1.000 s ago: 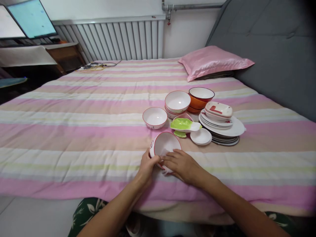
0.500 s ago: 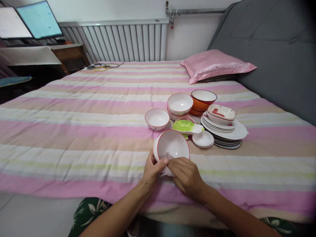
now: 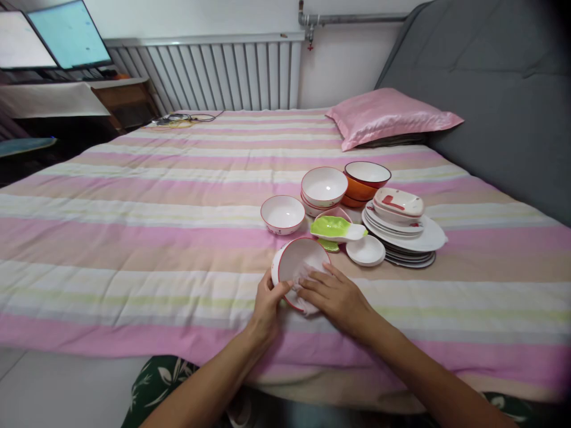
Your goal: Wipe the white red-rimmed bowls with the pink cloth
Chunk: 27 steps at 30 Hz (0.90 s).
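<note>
A white bowl with a red rim (image 3: pixel 297 261) is tilted toward me above the near part of the bed. My left hand (image 3: pixel 268 300) grips its left side, thumb over the rim and the other fingers behind the wall. Inside the bowl, my right hand (image 3: pixel 336 300) presses a crumpled whitish tissue or cloth (image 3: pixel 304 279) against the inner surface. Beyond the bowl lie a green leaf-shaped dish with a white handle (image 3: pixel 332 226) and a small white dish (image 3: pixel 366 250). Another red-rimmed bowl (image 3: pixel 282 214) stands alone behind it.
Stacked red-rimmed bowls (image 3: pixel 325 186) and orange bowls (image 3: pixel 363 189) stand farther back. To the right is a pile of plates (image 3: pixel 432 233) topped by rectangular dishes (image 3: pixel 399 203). A pink pillow (image 3: pixel 392 117) lies by the grey headboard (image 3: pixel 491 89); cables (image 3: pixel 187 119) lie at the far edge.
My right hand has moved from the near rim into the bowl with the tissue or cloth, its fingers now more spread. The bowl has shifted slightly left and down.
</note>
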Each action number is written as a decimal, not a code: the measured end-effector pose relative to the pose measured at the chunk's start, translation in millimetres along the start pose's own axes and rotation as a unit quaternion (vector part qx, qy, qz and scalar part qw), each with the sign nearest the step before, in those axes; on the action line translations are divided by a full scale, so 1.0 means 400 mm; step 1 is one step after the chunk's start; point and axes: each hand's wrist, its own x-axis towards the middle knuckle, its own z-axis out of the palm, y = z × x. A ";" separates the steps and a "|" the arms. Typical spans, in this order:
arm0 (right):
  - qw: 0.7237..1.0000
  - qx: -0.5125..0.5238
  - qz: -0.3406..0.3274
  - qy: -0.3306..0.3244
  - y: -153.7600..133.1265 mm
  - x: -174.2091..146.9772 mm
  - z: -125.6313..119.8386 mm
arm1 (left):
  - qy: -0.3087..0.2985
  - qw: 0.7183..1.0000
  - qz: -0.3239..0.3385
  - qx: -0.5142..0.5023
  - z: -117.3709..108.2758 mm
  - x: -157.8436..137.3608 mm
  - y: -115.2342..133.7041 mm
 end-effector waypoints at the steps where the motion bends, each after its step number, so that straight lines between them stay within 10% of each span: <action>1: 1.000 0.003 -0.017 0.023 -0.005 0.004 -0.002 | -0.007 1.000 0.005 -0.016 0.004 -0.006 -0.001; 10: 0.989 0.090 0.038 0.110 -0.111 0.051 0.008 | 0.006 0.999 0.045 -0.017 0.003 -0.033 -0.024; 19: 1.000 0.005 0.014 0.011 -0.013 0.007 0.024 | 0.019 0.999 0.032 0.008 -0.006 0.003 -0.008; 27: 0.992 0.073 -0.029 0.095 -0.054 0.030 0.009 | 0.002 0.998 0.029 -0.061 0.015 -0.025 0.006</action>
